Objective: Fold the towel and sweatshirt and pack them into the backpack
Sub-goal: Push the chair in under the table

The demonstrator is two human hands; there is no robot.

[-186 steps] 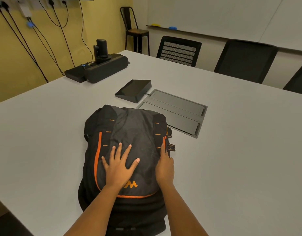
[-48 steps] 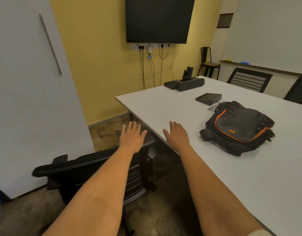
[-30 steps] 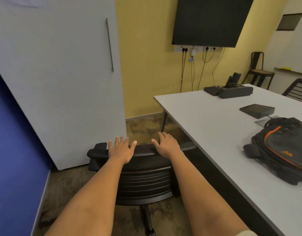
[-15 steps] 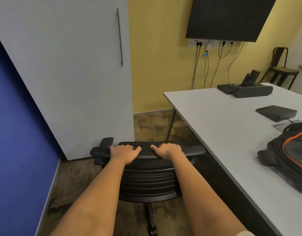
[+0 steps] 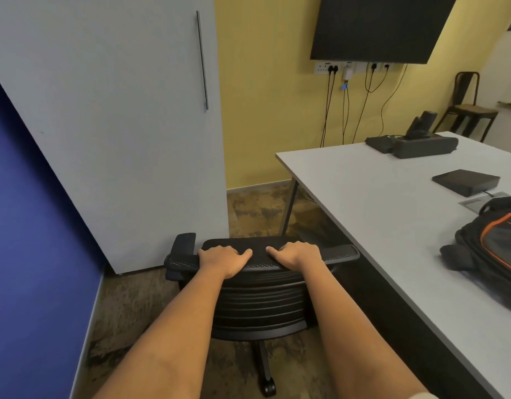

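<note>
Both hands are clenched over the top edge of a black office chair's [image 5: 257, 306] backrest at centre frame: left hand [image 5: 224, 259] and right hand [image 5: 299, 256] side by side, fingers curled over it. A white table [image 5: 378, 211] fills the right, with a yellow wall and dark screen [image 5: 378, 27] behind. The black-and-orange backpack [image 5: 490, 249] lies flat on the table at the right edge. It is cropped, so its long axis is unclear.
</note>
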